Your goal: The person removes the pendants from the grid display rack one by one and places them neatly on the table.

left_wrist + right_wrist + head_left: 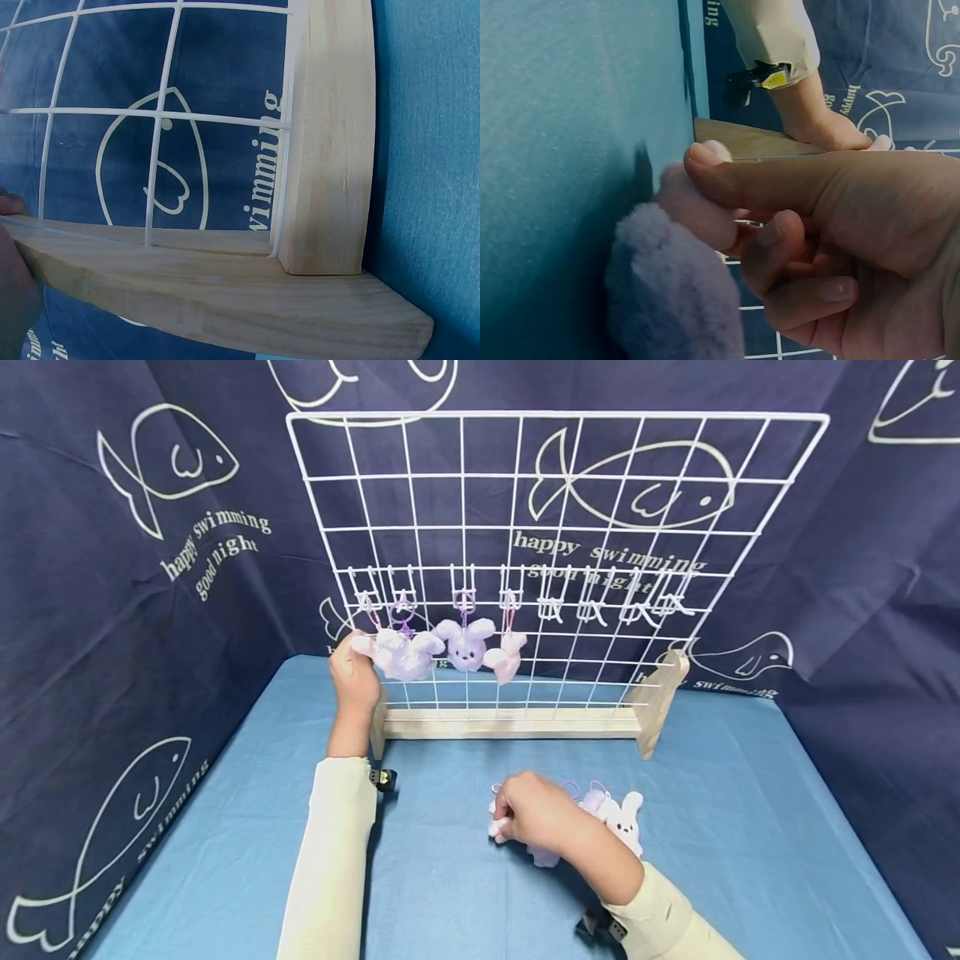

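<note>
My left hand [356,675] grips the left end of the white wire grid rack [558,415], right beside the hanging plush charms. In the left wrist view only part of this hand [15,285] shows, against the wooden side piece [225,300]. Low over the blue table, my right hand [542,810] pinches a pale pink plush charm [694,202] between thumb and fingers, which hide much of it. A fluffy lavender plush charm [671,289] is just beside it. Next to the right forearm lies a white bunny plush charm [626,822], partly covering another lavender one.
Several plush charms, among them a lavender bunny [467,647] and a pink one [506,658], hang from hooks on the rack's left half. Bare white hooks [592,612] line the right half. A wooden foot [662,703] supports the rack's right end.
</note>
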